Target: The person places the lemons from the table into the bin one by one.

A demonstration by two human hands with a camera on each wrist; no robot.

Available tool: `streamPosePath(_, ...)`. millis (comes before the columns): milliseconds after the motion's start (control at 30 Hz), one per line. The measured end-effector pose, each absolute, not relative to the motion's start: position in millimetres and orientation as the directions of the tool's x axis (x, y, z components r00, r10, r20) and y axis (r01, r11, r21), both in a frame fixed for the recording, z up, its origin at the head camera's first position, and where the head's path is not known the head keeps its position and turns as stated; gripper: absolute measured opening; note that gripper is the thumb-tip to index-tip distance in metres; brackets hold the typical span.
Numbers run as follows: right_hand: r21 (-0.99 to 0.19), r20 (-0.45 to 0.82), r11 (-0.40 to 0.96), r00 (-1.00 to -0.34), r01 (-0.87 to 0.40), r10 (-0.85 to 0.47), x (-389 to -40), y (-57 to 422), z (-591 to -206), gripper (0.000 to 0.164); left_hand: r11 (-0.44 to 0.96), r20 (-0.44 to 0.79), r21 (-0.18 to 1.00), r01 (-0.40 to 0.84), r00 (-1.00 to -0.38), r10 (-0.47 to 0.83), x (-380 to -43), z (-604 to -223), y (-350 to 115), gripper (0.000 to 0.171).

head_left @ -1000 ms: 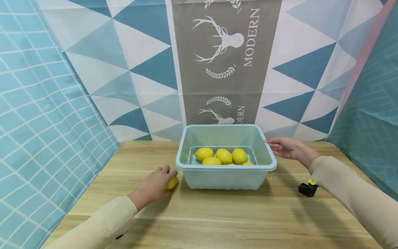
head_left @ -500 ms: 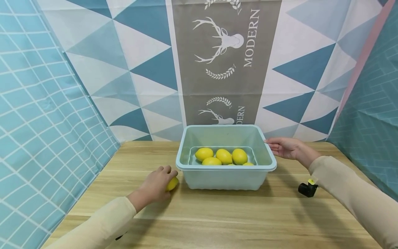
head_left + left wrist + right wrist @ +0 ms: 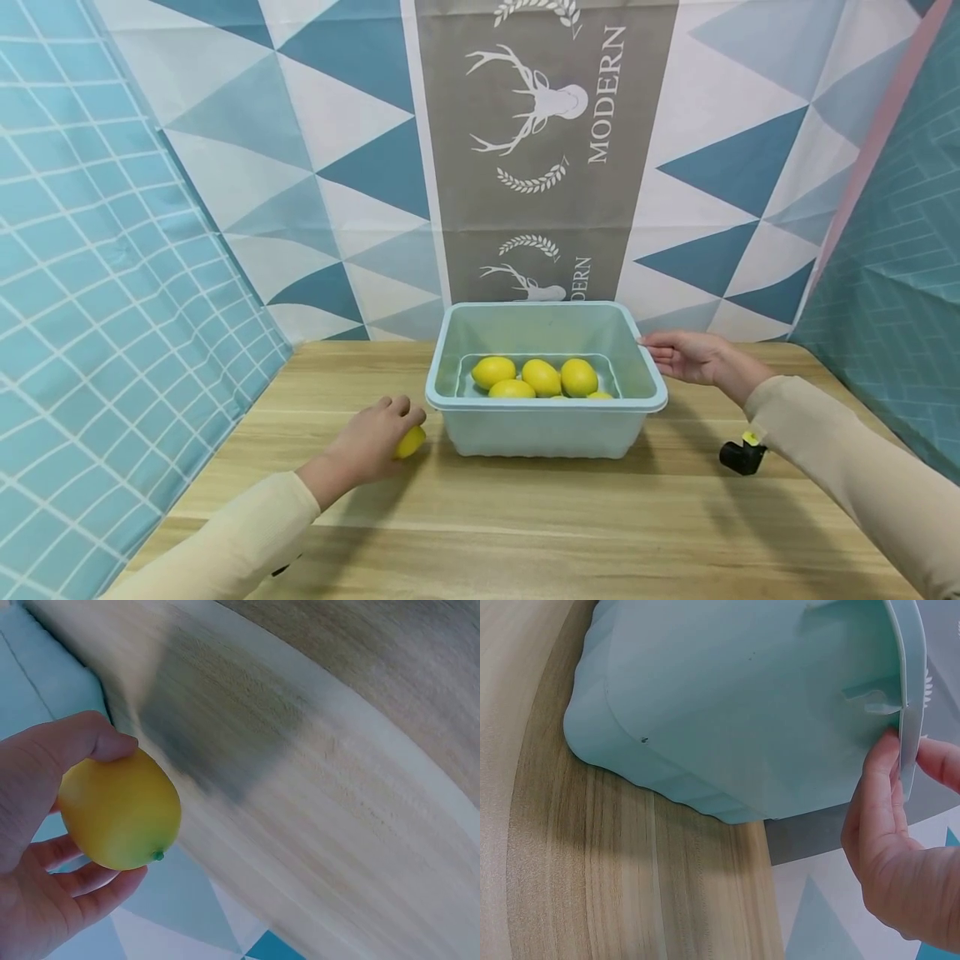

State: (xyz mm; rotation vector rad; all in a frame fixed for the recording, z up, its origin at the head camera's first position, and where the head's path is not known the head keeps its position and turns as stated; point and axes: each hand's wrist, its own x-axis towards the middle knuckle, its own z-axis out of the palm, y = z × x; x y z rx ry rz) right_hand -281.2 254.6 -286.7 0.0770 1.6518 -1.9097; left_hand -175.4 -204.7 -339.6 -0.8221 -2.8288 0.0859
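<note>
My left hand point(image 3: 378, 440) grips a yellow lemon point(image 3: 124, 810) with a green tip, thumb on one side and fingers curled on the other. It is just left of a pale green plastic basin point(image 3: 540, 431), low over the table. Several lemons point(image 3: 492, 372) lie on the basin's floor; its front rim partly hides some of them. At the basin's right side, my right hand point(image 3: 690, 357) pinches the rim. In the right wrist view the thumb point(image 3: 939, 761) lies on one face of the rim and the fingers point(image 3: 877, 787) on the outer face.
The basin stands on a wood-grain table point(image 3: 525, 525), near the patterned cloth point(image 3: 360, 167) at the back. A small black fitting-like object with a yellow top point(image 3: 742, 455) is by the right forearm. Blue tiled-pattern cloth point(image 3: 97, 275) hangs along the left side.
My left hand has drawn slightly left, away from the basin, with the lemon in its grip. The right hand keeps its place on the rim.
</note>
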Motion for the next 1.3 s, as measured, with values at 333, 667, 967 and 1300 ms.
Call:
streamPosePath(333,-0.885,-0.413,-0.034,-0.817,0.464,-0.403,-282.0,254.6,-285.0,0.025,0.834,0.191,-0.131,0.537,-0.811,0.552,-178.8,-333.5,-209.4,0.049)
streamPosePath(667,-0.883,-0.419,-0.035,-0.820,0.468,-0.389,-281.8,256.2,-285.9,0.025,0.828,0.252,-0.169,0.535,-0.788,0.561,-182.6,-322.5,-211.4,0.053)
streamPosePath(967,-0.883,-0.418,-0.040,-0.823,0.467,-0.386,-280.9,256.3,-286.8,0.024,0.833,0.283,-0.175,0.524,-0.784,0.552,-185.4,-315.2,-213.0,0.052)
streamPosePath(1300,-0.882,-0.416,-0.044,-0.817,0.470,-0.400,-280.8,255.3,-286.8,0.025,0.845,0.291,-0.159,0.511,-0.794,0.534,-186.5,-301.1,-215.1,0.055)
